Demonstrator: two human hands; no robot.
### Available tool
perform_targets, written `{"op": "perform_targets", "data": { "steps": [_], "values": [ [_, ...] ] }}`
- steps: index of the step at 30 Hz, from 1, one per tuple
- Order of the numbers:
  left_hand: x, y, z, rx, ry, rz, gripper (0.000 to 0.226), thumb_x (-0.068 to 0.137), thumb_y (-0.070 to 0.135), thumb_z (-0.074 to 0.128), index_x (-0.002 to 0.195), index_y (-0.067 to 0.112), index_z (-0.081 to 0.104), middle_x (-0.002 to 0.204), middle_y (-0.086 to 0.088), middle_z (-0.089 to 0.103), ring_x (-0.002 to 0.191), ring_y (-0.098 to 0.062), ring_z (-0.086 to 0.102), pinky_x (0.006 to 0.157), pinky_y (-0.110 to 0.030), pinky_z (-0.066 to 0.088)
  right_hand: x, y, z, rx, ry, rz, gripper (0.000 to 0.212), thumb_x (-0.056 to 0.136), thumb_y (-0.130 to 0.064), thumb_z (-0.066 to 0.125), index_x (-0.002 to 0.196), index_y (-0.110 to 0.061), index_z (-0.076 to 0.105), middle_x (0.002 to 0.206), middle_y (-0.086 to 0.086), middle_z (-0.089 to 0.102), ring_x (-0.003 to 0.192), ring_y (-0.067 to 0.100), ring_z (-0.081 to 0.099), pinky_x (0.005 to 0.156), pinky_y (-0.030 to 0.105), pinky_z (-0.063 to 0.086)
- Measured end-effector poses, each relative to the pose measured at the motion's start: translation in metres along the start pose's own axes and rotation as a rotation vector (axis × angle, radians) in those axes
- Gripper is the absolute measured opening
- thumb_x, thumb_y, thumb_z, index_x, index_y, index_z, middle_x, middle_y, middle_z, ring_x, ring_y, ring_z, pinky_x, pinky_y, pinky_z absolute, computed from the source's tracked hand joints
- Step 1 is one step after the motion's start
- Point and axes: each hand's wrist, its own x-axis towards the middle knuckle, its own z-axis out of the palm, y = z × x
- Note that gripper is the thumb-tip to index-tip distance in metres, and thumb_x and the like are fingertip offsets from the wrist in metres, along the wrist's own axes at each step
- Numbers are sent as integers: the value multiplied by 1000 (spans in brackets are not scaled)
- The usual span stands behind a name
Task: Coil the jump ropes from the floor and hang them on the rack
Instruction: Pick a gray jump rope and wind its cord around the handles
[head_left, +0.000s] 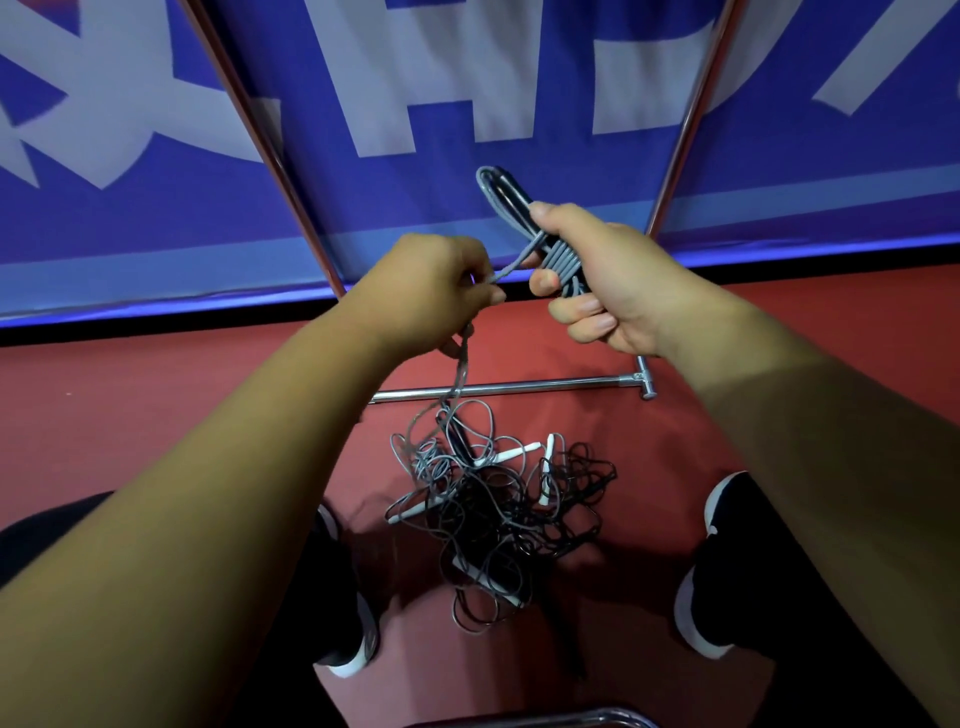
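**Mid-coil: grey rope getting wrapped, nothing hanging on the rack yet**

The right hand (597, 280) is gripping the coil (558, 260) of grey rope. Fingers & thumb are curling round a bundle of folded lengths, w/ several tight turns banding its middle. A narrow loop end is sticking up past the thumb. Just left of that grip, the left hand (431, 291) is pinching the free strand (511, 266), which is running taut btwn the two hands. Below the left hand the rest of that rope is hanging down into the pile (498, 509), lying well beneath the grip btwn the person's shoes (722, 566).

Step, as I'm judging it: binding this one rope, w/ the task overall far from done, since plenty of cord is waiting in the pile. Next move prob. calls for feeding more strand round the bundle under steady tension. The tail also needs teasing free w/o dragging the black cords along; the snag risk is looking real.

Materials: the rope is looking like thin, smooth, plastic-coated cord, springy & holding its curls. The pile is mixing grey & black cords in loose tangles, w/ slim white handles (519, 451) poking out. Below the grip, the rack (509, 387) is showing a shiny chrome base bar w/ a T-joint. Its metal uprights (691, 114) are rising either side of the hands. Behind them a blue banner (415, 208) w/ big white letters is hanging. The floor (156, 405) is looking matte red.
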Motion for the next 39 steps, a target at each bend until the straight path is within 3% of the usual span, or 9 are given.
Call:
{"op": "perform_targets", "data": {
  "steps": [7, 10, 13, 20, 22, 25, 29, 34, 39],
  "values": [
    [-4, 9, -1, -560, -48, -70, 30, 110, 34, 50, 97, 7, 52, 73, -11, 61, 70, -33, 76, 81, -54, 63, 8, -1, -6, 99, 99, -16, 42, 103, -56, 56, 102, -14, 62, 67, -3, 50, 47, 10, 20, 39, 20, 16],
    [-7, 16, -3, -766, -156, 9, 30, 113, 31, 44, 97, 7, 52, 63, -11, 51, 46, -24, 48, 69, -46, 60, 11, -1, -9, 128, 127, -13, 43, 103, -56, 55, 104, -14, 63, 67, -3, 51, 46, 10, 21, 39, 20, 17],
    [-7, 17, -5, -839, -266, 59, 32, 113, 21, 38, 117, -5, 55, 61, -12, 56, 48, -18, 33, 61, -35, 46, 12, -3, -14, 165, 147, -4, 42, 103, -55, 56, 101, -14, 62, 69, -2, 51, 47, 10, 21, 38, 19, 17],
    [-9, 3, -7, -434, -607, 118, 29, 108, 17, 50, 131, 3, 62, 114, -10, 78, 86, -39, 62, 91, -42, 54, 7, -7, -15, 87, 107, -5, 46, 100, -55, 59, 112, -11, 68, 66, -2, 49, 48, 10, 18, 39, 19, 15],
    [-8, -1, -3, -263, -565, 97, 23, 107, 22, 56, 121, 11, 70, 107, 1, 80, 95, -40, 68, 93, -45, 55, 5, -8, -15, 44, 70, 5, 46, 99, -56, 61, 111, -13, 70, 67, -2, 48, 49, 10, 17, 40, 19, 14],
    [-4, -8, 0, -51, -440, 26, 17, 104, 28, 64, 103, 18, 77, 90, 13, 80, 77, -9, 74, 75, -24, 54, 1, -8, -13, -28, -9, 25, 45, 96, -58, 66, 110, -15, 70, 70, -3, 49, 51, 10, 18, 41, 19, 13],
    [0, -15, 2, 37, -331, -59, 15, 100, 28, 70, 94, 19, 80, 77, 15, 78, 67, 2, 71, 62, -7, 47, -1, -5, -8, -57, -63, 44, 34, 100, -49, 66, 110, -16, 64, 71, -4, 49, 47, 8, 20, 38, 17, 15],
    [3, -20, 11, 80, -281, -103, 14, 99, 25, 71, 92, 17, 79, 81, 8, 80, 71, -8, 77, 80, -28, 61, -4, -3, 0, -77, -119, 55, 26, 103, -36, 63, 91, -18, 49, 72, 2, 53, 46, 9, 20, 38, 16, 14],
    [6, -22, 13, 80, -217, -139, 15, 100, 24, 70, 92, 13, 77, 81, 4, 80, 67, -12, 77, 76, -35, 64, -9, -2, 4, -113, -145, 60, 19, 103, -28, 62, 96, -13, 54, 83, 8, 64, 44, 9, 24, 36, 16, 15]
  ]
}}
